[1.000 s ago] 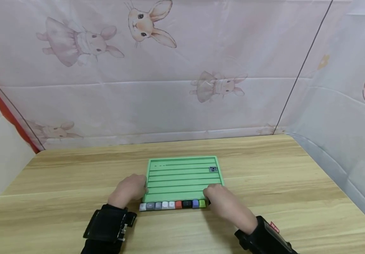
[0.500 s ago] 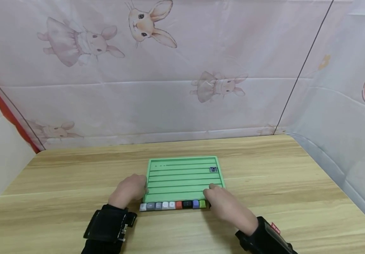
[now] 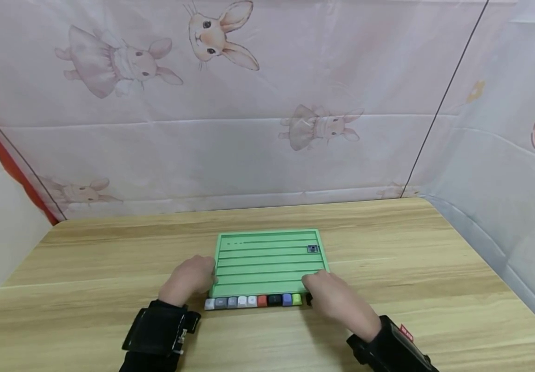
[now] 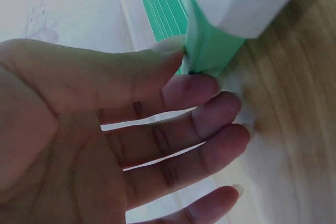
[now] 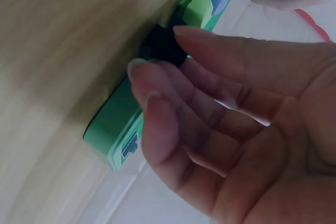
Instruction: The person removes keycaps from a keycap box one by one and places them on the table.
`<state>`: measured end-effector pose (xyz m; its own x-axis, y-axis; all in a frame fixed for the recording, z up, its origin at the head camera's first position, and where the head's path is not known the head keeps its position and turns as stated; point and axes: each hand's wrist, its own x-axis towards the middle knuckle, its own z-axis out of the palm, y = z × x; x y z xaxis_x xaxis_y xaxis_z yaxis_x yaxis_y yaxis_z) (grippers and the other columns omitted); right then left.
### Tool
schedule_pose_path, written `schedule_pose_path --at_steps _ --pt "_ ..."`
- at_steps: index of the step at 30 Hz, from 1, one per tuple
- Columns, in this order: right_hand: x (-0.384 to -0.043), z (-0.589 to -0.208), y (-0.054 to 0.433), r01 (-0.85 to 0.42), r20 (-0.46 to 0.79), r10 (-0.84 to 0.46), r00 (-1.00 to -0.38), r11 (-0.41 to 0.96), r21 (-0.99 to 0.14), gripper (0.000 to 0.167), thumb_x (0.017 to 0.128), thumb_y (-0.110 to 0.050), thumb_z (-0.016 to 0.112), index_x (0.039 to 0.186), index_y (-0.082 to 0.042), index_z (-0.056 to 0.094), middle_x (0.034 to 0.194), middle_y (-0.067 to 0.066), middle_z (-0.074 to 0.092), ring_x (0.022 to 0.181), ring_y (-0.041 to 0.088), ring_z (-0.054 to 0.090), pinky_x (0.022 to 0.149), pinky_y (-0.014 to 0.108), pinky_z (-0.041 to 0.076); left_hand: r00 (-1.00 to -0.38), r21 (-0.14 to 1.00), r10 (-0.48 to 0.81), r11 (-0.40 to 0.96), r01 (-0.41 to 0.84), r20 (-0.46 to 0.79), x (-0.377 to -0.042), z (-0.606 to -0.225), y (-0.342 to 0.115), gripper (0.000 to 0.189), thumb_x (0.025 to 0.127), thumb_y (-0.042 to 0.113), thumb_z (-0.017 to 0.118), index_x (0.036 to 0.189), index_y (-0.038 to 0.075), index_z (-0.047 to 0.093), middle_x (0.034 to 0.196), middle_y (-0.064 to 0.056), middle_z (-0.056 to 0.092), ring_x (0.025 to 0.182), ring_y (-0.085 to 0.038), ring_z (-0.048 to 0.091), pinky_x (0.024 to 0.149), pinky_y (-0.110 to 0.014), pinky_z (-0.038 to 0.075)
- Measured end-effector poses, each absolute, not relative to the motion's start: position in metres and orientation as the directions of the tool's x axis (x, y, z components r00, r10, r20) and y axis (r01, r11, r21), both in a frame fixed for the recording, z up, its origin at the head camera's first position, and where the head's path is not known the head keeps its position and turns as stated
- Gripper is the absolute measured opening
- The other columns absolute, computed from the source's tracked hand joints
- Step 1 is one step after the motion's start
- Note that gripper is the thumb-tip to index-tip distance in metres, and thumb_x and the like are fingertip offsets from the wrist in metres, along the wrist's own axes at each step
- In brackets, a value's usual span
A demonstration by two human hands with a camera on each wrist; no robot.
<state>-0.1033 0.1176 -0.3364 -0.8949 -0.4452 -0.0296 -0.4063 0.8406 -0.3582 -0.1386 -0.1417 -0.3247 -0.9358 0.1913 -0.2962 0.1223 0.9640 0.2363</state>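
A ridged green tray (image 3: 263, 261) lies on the wooden table. Several coloured keycaps line its near side: grey and white ones (image 3: 241, 301), a red one (image 3: 262, 300), a black one (image 3: 274, 300), a purple one (image 3: 287, 299) and a lime one (image 3: 297, 299). My left hand (image 3: 192, 274) pinches the tray's near left corner between thumb and index finger, the other fingers loosely bent. My right hand (image 3: 334, 297), at the near right corner, pinches a black keycap (image 5: 163, 45) beside the lime one. In the head view that keycap is mostly hidden behind my fingers.
A small dark square mark (image 3: 312, 249) sits at the tray's right side. Pale cloth with rabbit prints (image 3: 230, 155) hangs behind the wooden table (image 3: 109, 248) and along its sides. Both wrists wear black straps (image 3: 160, 328).
My right hand has shifted slightly right, opening a small gap between the lime keycap and the black one in my fingers. My left hand and the tray stay put.
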Motion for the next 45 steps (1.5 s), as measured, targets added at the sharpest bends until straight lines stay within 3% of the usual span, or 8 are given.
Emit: schedule_pose_path --at_steps 24,34,41,45 --pt "-0.106 -0.337 0.116 -0.415 -0.040 -0.467 -0.883 0.819 -0.395 0.026 0.068 0.021 0.051 0.080 -0.001 0.058 0.067 0.004 0.053 0.056 0.014 0.044 0.047 0.024 0.038 -0.934 0.232 0.199 0.964 0.131 -0.297 -0.139 -0.324 -0.141 0.014 0.089 0.008 0.058 0.076 0.004 0.052 0.061 -0.004 0.040 0.054 -0.017 0.040 0.050 -0.026 0.031" --pt "-0.109 -0.327 0.123 -0.297 -0.093 -0.357 -0.930 0.873 -0.387 0.027 0.062 0.016 0.057 0.082 -0.002 0.058 0.074 0.008 0.057 0.062 0.017 0.049 0.057 0.033 0.045 -0.934 0.228 0.187 0.966 0.119 -0.304 -0.139 -0.325 -0.141 0.015 0.089 0.009 0.058 0.076 0.004 0.052 0.061 -0.003 0.039 0.054 -0.017 0.039 0.050 -0.027 0.031" --pt "-0.115 -0.320 0.130 -0.220 -0.091 -0.264 -0.960 0.915 -0.339 0.013 0.074 0.005 0.064 0.083 -0.001 0.058 0.072 0.007 0.056 0.061 0.017 0.049 0.053 0.030 0.042 -0.935 0.232 0.186 0.966 0.118 -0.300 -0.139 -0.326 -0.142 0.015 0.089 0.009 0.058 0.076 0.004 0.052 0.060 -0.003 0.039 0.054 -0.016 0.039 0.050 -0.026 0.030" --pt "-0.120 -0.314 0.136 -0.197 -0.102 -0.245 -0.964 0.918 -0.345 0.012 0.073 0.006 0.061 0.082 0.000 0.058 0.069 0.006 0.054 0.059 0.017 0.048 0.052 0.029 0.042 -0.937 0.230 0.182 0.966 0.115 -0.298 -0.139 -0.327 -0.142 0.014 0.089 0.008 0.058 0.076 0.004 0.052 0.061 -0.004 0.041 0.054 -0.017 0.040 0.050 -0.026 0.031"
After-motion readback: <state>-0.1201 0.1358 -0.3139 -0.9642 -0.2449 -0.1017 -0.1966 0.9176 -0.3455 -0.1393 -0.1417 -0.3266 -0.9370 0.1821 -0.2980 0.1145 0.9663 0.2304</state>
